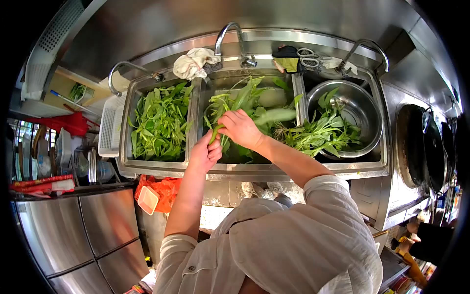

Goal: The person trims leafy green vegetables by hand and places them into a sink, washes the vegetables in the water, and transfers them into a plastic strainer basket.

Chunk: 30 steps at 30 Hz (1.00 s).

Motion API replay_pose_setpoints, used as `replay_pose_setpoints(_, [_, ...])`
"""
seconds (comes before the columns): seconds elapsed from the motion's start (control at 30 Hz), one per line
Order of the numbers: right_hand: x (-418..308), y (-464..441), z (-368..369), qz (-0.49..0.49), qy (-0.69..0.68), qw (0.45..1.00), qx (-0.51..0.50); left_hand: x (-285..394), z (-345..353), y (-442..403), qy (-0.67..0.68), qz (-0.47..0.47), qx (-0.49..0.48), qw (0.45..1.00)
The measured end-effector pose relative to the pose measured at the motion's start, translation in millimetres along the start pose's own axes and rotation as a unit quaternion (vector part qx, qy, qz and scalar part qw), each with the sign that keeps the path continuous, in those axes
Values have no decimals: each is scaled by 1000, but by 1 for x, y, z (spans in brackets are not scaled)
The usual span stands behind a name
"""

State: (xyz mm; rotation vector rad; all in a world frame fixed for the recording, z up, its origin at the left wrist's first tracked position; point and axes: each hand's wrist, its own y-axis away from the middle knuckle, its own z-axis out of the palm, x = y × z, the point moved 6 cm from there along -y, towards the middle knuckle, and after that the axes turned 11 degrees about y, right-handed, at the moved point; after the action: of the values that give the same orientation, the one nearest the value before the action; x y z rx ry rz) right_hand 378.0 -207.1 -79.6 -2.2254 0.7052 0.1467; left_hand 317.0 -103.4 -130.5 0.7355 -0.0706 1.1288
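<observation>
Over the middle sink basin [200, 108], both hands meet on leafy greens that look like water spinach. My left hand [203, 153] is closed around a green stem [214, 134]. Just above it, my right hand [241, 128] pinches the same stem, and leafy tops [248, 95] spread out behind the fingers. More greens lie in the water below, partly hidden by my hands. A heap of leafy greens [159, 122] fills the left basin. In the right basin, long-stemmed greens [318, 132] lean into a steel bowl [374, 110].
Three curved taps stand behind the basins, the middle tap [230, 27] tallest. A pale cloth [193, 63] and scissors [308, 58] rest on the back ledge. A white basket [111, 125] stands left. Black pans [411, 144] hang right. Another person's dark sleeve [431, 242] shows lower right.
</observation>
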Motion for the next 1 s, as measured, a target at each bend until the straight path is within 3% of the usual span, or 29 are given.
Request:
replay_pose_setpoints(0.03, [0, 2, 4, 5, 3, 1000, 1, -2, 0, -6, 13, 37, -6, 999])
replay_pose_setpoints(0.1, [13, 7, 21, 153, -46, 987, -16, -13, 8, -21, 35, 71, -7, 997])
replay_pose_setpoints(0.13, [16, 9, 29, 227, -37, 973, -12, -11, 12, -23, -58, 168, 68, 982])
replay_pose_setpoints(0.17, [21, 10, 36, 232, -34, 972, -13, -4, 14, -20, -148, 261, 141, 943])
replay_pose_setpoints(0.27, [77, 19, 67, 405, -21, 913, -53, 10, 7, -38, -317, 344, 145, 872])
replay_pose_setpoints(0.3, [93, 14, 67, 387, -41, 921, -7, 18, 3, -39, -390, 376, 164, 824])
replay_pose_setpoints(0.37, [118, -7, 54, 386, -36, 920, -64, 30, -20, -47, -465, 328, 203, 797])
replay_pose_setpoints(0.43, [134, -21, 15, 353, 14, 933, -65, 32, -65, -66, -630, 324, 247, 661])
replay_pose_setpoints(0.5, [168, -5, -18, 349, 33, 937, -12, 34, -80, -72, -663, 259, 202, 672])
replay_pose_setpoints(0.57, [178, 32, -76, 412, 43, 910, 3, 24, -72, -67, -735, 216, 213, 606])
replay_pose_setpoints(0.6, [179, 57, -101, 462, 71, 884, -18, 17, -67, -69, -737, 248, 202, 595])
replay_pose_setpoints(0.63, [199, 99, -110, 475, 65, 877, 5, 7, -61, -76, -737, 245, 189, 601])
replay_pose_setpoints(0.7, [193, 159, -144, 541, 172, 823, -25, -23, -29, -91, -747, 279, 64, 600])
replay_pose_setpoints(0.77, [180, 215, -158, 560, 217, 799, -12, -61, 8, -107, -724, 238, -3, 647])
replay_pose_setpoints(0.9, [133, 253, -143, 560, 233, 791, -82, -137, 84, -127, -760, 305, -150, 555])
replay_pose_setpoints(1.0, [127, 277, -137, 618, 215, 755, -26, -184, 121, -122, -791, 308, -222, 479])
